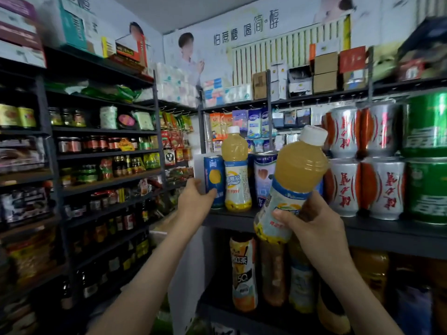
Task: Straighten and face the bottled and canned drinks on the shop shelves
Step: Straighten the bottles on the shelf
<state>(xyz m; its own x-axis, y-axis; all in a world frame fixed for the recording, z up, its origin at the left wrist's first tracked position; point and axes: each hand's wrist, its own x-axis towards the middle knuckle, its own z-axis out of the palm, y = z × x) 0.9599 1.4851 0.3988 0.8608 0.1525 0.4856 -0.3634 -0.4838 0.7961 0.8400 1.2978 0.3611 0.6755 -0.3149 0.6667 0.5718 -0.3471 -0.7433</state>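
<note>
Bottled juice, a clear plastic bottle of cloudy yellow-orange drink with a white cap (pixel 294 182), is held off the dark metal shelf (pixel 377 228) and just in front of it. It is tilted, with its cap pointing up and to the right. The right hand (pixel 312 223) grips it, fingers curled round the lower, labelled part. The left hand (pixel 193 201) holds a tall blue can with a yellow disc (pixel 214 180) at the shelf's left end, fingers wrapped about its lower side. Just right of that can a second, matching juice bottle (pixel 236 175) stands upright, label forward. Behind it is a blue-and-white can (pixel 264 180). Farther right, silver cans with red lettering (pixel 343 187) are stacked two high beside stacked green cans (pixel 427 189). Tall tea bottles (pixel 243 274) stand on the shelf below.
</note>
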